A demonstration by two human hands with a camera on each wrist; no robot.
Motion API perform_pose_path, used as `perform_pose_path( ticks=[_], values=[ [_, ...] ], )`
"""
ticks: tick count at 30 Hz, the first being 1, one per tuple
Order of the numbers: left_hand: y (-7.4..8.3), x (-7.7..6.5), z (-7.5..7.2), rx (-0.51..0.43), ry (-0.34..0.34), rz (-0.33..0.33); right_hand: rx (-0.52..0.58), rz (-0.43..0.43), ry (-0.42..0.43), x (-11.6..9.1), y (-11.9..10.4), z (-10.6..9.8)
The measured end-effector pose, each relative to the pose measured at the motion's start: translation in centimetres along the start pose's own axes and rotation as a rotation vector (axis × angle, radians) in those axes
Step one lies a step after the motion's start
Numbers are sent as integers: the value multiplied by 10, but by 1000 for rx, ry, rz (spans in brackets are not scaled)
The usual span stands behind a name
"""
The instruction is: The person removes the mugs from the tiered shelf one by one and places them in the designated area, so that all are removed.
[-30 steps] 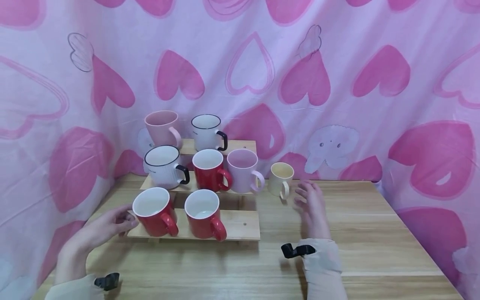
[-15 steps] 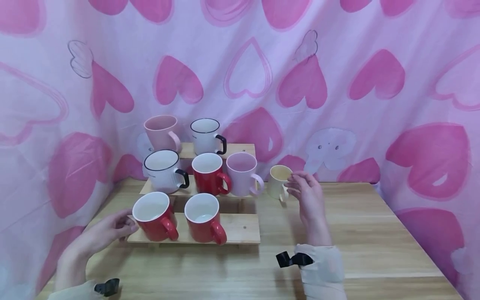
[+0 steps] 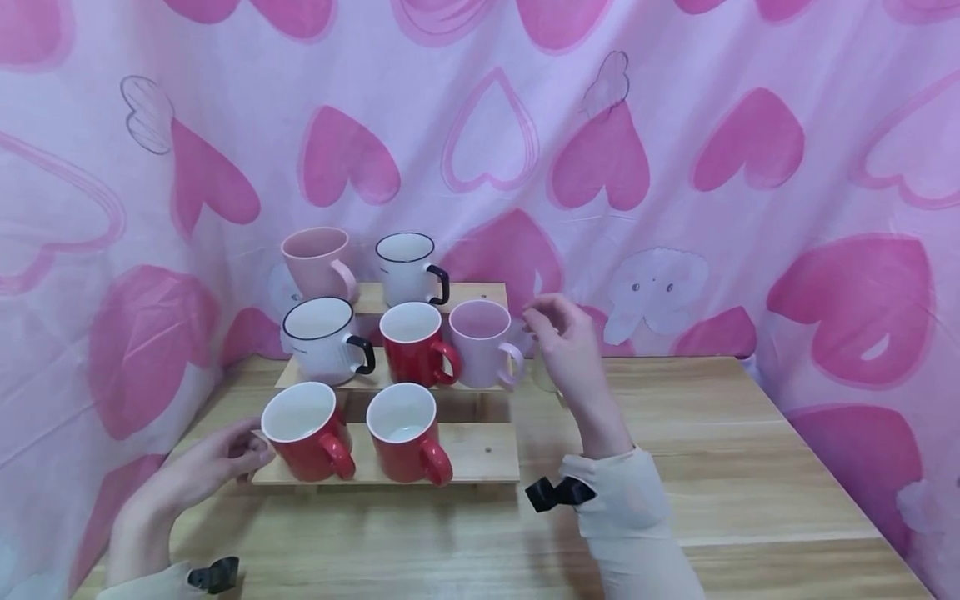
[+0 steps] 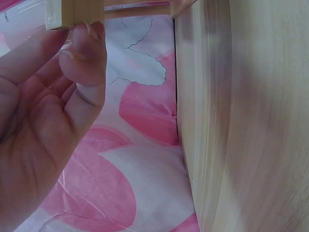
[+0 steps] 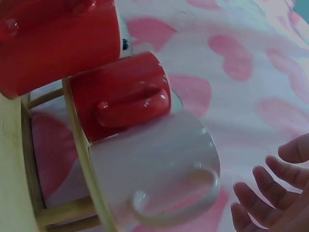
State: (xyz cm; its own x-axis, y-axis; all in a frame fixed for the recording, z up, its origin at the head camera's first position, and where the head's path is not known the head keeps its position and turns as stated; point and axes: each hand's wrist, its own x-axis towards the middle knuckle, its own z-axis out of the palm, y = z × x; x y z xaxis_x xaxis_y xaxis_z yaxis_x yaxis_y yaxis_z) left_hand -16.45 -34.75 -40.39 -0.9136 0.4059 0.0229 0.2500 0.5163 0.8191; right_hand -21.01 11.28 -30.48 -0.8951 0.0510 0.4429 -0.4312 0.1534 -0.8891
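Observation:
My left hand [image 3: 217, 458] is at the left end of the lowest step of a three-step wooden rack [image 3: 480, 454]. In the left wrist view, its fingertips pinch the board's end [image 4: 82, 13]. My right hand [image 3: 568, 342] hovers beside the lilac mug [image 3: 476, 354] on the middle step. Its fingers are spread and hold nothing in the right wrist view, a little apart from that mug's handle [image 5: 178, 215]. Behind this hand a small beige cup [image 3: 543, 377] stands on the table, mostly hidden.
Two red mugs [image 3: 306, 446] sit on the lowest step. A white black-rimmed mug [image 3: 322, 350] and a red mug [image 3: 408, 350] share the middle step. On top are a pink mug [image 3: 315, 267] and another white mug [image 3: 403, 275]. A heart-patterned curtain [image 3: 675, 67] hangs behind the table [image 3: 720, 467].
My right hand has moved left and up, from beside the beige cup, past its rim, to near the lilac mug. My left hand stays at the rack. The mugs have not moved.

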Motion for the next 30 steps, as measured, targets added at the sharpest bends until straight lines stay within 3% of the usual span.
perform_pose_path(
  ticks=[6,9,17,20,24,30],
  values=[
    [6,3,-2,36,12,-37,-361,-191,-99,11,-20,20],
    [7,4,-3,47,8,-39,-478,-238,-165,20,-26,30],
    [4,2,-2,20,1,-52,-603,-236,-345,55,-33,50],
    [3,1,-2,26,-2,-61,-570,-179,-398,67,-32,58],
    [2,1,-2,36,2,-73,-506,-25,-398,77,-30,72],
    [0,1,1,16,17,-73,-557,60,-396,90,-25,80]
  ],
)
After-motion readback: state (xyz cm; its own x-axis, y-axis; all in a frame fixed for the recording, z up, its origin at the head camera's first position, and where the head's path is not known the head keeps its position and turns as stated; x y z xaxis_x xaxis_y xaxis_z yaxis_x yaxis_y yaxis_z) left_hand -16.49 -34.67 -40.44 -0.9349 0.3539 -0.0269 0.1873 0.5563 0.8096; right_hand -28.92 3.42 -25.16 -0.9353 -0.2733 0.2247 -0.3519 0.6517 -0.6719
